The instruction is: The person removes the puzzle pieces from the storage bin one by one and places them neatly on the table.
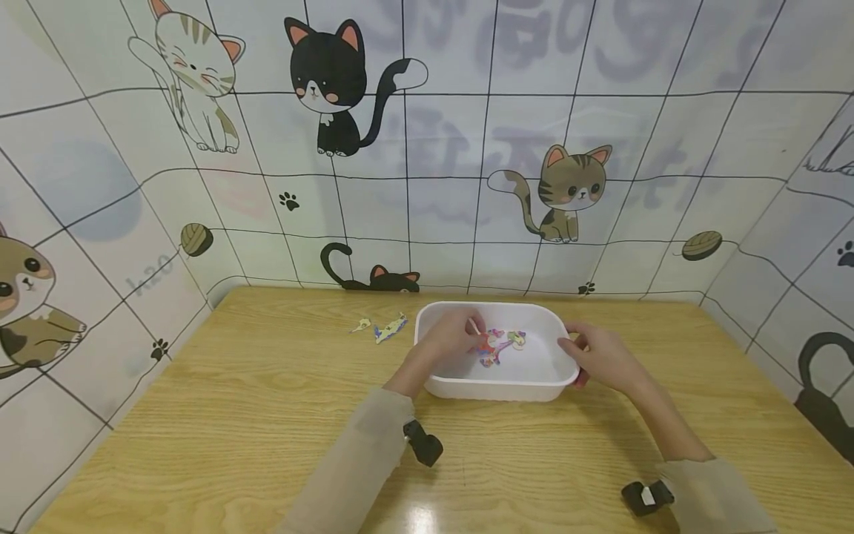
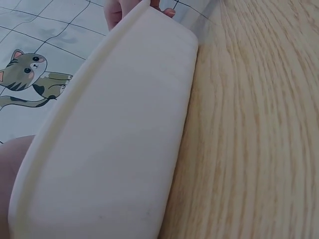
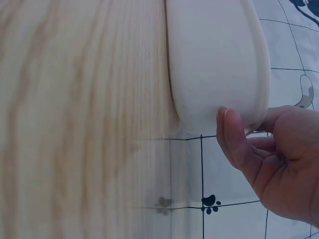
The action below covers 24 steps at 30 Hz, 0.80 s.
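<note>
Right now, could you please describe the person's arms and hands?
The plain beige fabric left sleeve and matching right sleeve both end short of the hands. A small, blocky black device sits by the left sleeve's end; a second black device, with a pale patch, sits by the right. The left hand and right hand wear no gloves.

- I see a wooden table (image 1: pixel 267 415), with light grain and one bright reflection.
- Behind it I see a white wall covering (image 1: pixel 447 133) with dark grid lines.
- On this covering are drawn a black-and-white cat (image 1: pixel 327 81), a brown striped cat (image 1: pixel 572 189) and, at upper left, a pale cat (image 1: pixel 196 67).
- I notice also a yarn ball (image 1: pixel 196 239) and a paw print (image 1: pixel 289 201).
</note>
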Each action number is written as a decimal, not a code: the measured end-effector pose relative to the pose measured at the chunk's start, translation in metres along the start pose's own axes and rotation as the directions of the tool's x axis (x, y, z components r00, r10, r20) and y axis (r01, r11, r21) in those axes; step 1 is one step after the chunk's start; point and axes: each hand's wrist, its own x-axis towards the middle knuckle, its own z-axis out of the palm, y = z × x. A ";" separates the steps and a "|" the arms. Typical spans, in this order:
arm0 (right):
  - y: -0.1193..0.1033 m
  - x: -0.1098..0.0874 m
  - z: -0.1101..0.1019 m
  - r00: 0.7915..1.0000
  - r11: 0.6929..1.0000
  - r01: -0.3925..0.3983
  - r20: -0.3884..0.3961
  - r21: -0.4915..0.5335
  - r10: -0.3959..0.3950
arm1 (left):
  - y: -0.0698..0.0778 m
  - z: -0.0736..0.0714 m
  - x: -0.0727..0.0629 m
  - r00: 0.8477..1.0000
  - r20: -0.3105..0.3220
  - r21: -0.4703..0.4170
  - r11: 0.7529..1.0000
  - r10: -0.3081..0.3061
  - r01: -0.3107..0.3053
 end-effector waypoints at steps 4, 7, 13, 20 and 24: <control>0.001 0.001 0.000 1.000 1.000 0.002 -0.002 0.002 -0.002 | 0.001 -0.004 -0.001 1.000 -0.014 -0.044 0.999 0.022 -0.022; 0.001 0.000 0.001 1.000 1.000 0.002 -0.001 0.010 -0.002 | 0.002 -0.010 -0.004 0.999 -0.031 -0.083 0.996 0.038 -0.040; -0.001 -0.002 0.001 1.000 1.000 0.012 -0.002 0.014 -0.012 | 0.003 -0.023 -0.013 0.991 -0.083 -0.172 0.978 0.104 -0.117; -0.001 -0.001 0.001 1.000 1.000 0.010 0.002 0.012 -0.010 | -0.001 -0.042 -0.026 0.984 -0.123 -0.267 0.951 0.126 -0.155; -0.001 0.000 0.001 1.000 1.000 0.005 0.001 0.006 -0.005 | -0.009 -0.053 -0.032 0.976 -0.167 -0.302 0.935 0.143 -0.188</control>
